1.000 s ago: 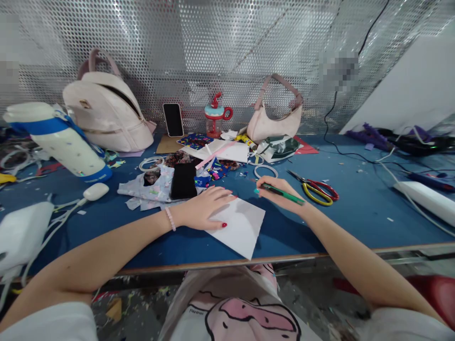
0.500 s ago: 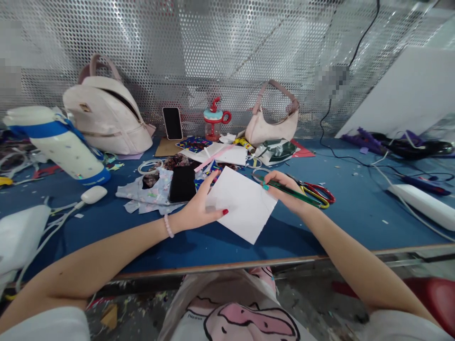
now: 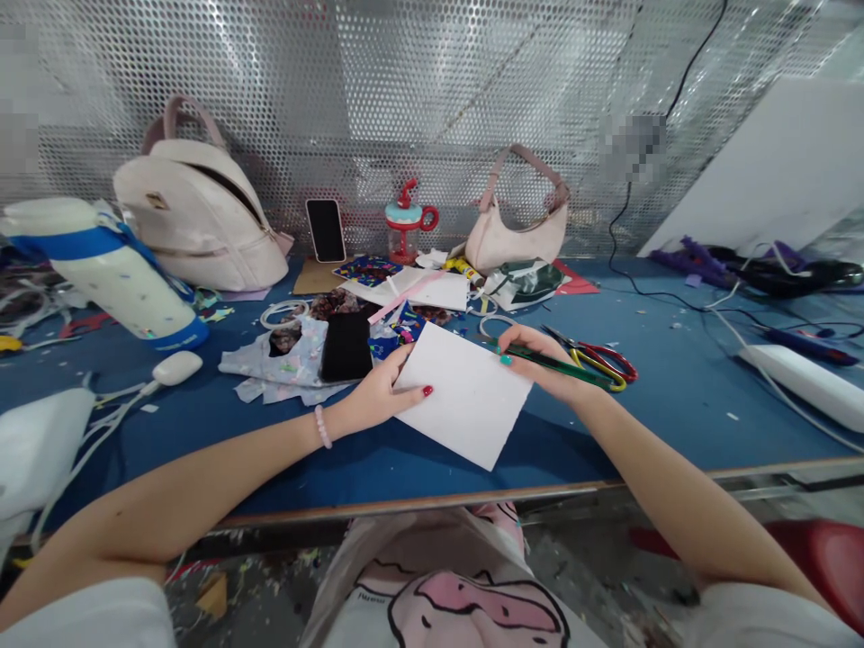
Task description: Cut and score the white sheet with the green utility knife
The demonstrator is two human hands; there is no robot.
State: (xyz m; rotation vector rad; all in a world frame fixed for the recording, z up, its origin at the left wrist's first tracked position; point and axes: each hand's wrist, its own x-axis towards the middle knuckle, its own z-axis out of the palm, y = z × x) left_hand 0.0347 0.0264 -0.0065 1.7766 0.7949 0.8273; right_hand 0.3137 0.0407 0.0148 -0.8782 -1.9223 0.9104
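Observation:
A sheet of white paper [image 3: 465,396], one edge slightly ragged, is held up tilted above the blue table. My left hand [image 3: 378,391] grips its left side, the red-nailed thumb on top and the fingers mostly hidden behind. My right hand [image 3: 544,364] is closed around a long, slim green tool [image 3: 563,364], perhaps a craft knife; its kind is not clear. That hand is at the paper's upper right corner, its thumb beside the edge. Just beyond it lie scissors [image 3: 611,358] with red and yellow handles.
Fabric scraps [image 3: 283,360] and a black phone-like slab [image 3: 346,348] lie left of the paper. Behind are a backpack [image 3: 202,216], a propped phone [image 3: 327,231], a red-handled cup [image 3: 405,225] and a handbag [image 3: 519,238]. A large bottle [image 3: 121,279] leans at left; cables [image 3: 735,337] cross the right side.
My left fingers have drawn in closer around the paper's side. The paper has turned slightly and shifted a little right and down. My right hand still holds the green tool.

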